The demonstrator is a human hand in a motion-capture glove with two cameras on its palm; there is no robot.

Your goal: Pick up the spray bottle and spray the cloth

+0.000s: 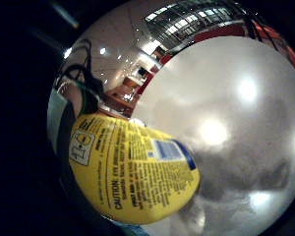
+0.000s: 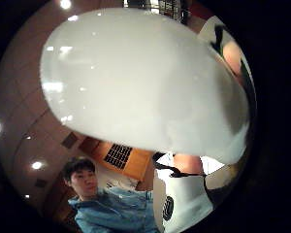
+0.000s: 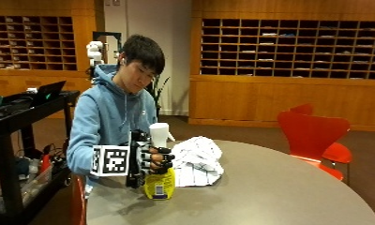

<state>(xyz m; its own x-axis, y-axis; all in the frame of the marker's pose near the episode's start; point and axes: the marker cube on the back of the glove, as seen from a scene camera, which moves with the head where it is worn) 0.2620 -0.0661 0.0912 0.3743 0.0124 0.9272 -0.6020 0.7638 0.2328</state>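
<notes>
In the outside view the spray bottle (image 3: 159, 180), yellow-bodied with a white top, stands upright near the table's front left edge. My gloved right hand (image 3: 151, 160) grips it at the neck, fingers curled round it. Its base looks level with the tabletop; whether it touches I cannot tell. The white cloth (image 3: 197, 161) lies crumpled on the table right beside the bottle. In the little finger side palm view the yellow label (image 1: 132, 169) is close to the palm above the grey table (image 1: 236, 123). The bottle's white top (image 2: 140, 82) fills the thumb side palm view.
The round grey table (image 3: 268, 187) stretches to the right of the cloth. A red chair (image 3: 312, 133) stands behind the table on the right. A black cart (image 3: 25, 140) with equipment is at the left.
</notes>
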